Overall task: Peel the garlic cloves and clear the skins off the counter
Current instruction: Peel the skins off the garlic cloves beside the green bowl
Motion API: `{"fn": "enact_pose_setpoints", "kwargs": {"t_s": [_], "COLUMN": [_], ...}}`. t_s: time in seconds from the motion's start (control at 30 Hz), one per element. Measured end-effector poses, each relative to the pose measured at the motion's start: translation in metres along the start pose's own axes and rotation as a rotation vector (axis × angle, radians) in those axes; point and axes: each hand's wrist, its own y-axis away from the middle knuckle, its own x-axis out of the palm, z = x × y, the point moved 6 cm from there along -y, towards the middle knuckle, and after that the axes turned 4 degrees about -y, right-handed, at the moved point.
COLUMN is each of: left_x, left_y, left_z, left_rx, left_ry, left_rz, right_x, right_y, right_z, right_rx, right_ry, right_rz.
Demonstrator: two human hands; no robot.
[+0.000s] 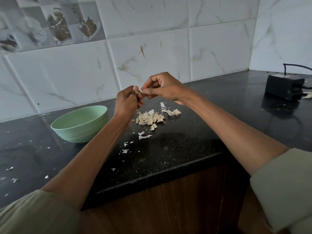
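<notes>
Garlic clove held above the pile of cloves.
Left hand and right hand together, both pinching it; green bowl left of pile.

One bowl, perhaps fifteen garlic cloves.

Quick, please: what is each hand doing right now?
Left hand: fingers curled, holding a garlic clove.
Right hand: pinching the same clove's skin.

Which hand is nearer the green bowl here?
Left. The left hand is raised just right of the green bowl, working a garlic clove. The right hand pinches the same clove from the far side, farther from the bowl.
</notes>
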Motion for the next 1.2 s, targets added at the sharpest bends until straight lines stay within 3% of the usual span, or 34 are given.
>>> {"fn": "enact_pose_setpoints", "kwargs": {"t_s": [0.13, 0.33, 0.63, 0.93, 1.2], "left_x": [0.000, 0.003, -0.002, 0.011, 0.003], "left_y": [0.000, 0.001, 0.009, 0.003, 0.001], "left_z": [-0.002, 0.002, -0.006, 0.002, 0.002], "left_rx": [-0.010, 0.057, 0.150, 0.125, 0.151], "left_ry": [0.034, -0.118, -0.262, -0.329, -0.315], "left_rz": [-0.007, 0.061, -0.029, 0.138, 0.041], "right_x": [0.000, -0.012, -0.017, -0.015, -0.012], "right_y": [0.001, 0.000, 0.001, 0.002, 0.003], "right_z": [0.001, -0.005, -0.006, -0.003, -0.002], "right_rx": [0.014, 0.052, 0.075, 0.067, 0.053], "right_ry": [-0.077, -0.022, 0.040, 0.108, 0.158], "right_rz": [-0.013, -0.083, -0.119, -0.122, -0.112]}}
